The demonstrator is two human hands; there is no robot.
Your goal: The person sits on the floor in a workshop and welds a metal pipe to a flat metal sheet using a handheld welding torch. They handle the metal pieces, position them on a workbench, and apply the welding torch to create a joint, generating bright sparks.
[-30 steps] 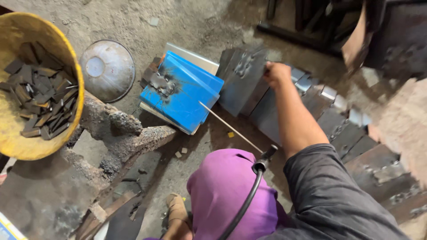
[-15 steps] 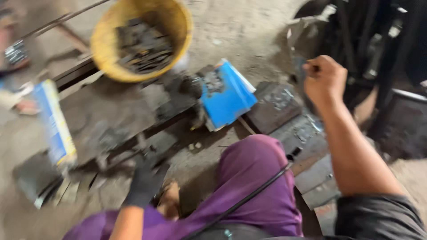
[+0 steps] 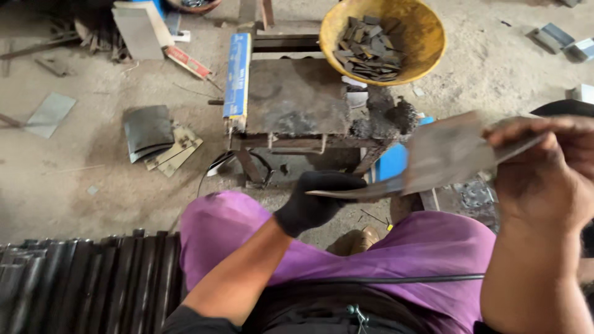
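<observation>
While the gloved left hand (image 3: 312, 207) pinches one end of the curved metal plate (image 3: 433, 158), the bare right hand (image 3: 547, 176) grips the other — fingers closed, plate held above the purple-clad lap, near the rusty table (image 3: 291, 99).

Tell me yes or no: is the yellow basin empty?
No, the yellow basin holds a heap of small dark metal pieces, beyond the curved metal plate held by both hands.

The right hand (image 3: 544, 179) is blurred and cut by the right edge, its fingers hiding the far corner of the metal plate (image 3: 442, 154), which itself covers most of a blue box (image 3: 391, 162) beside the worktop (image 3: 297, 99), while the stacked dark sheets (image 3: 86, 278) run off the bottom-left edge.
</observation>
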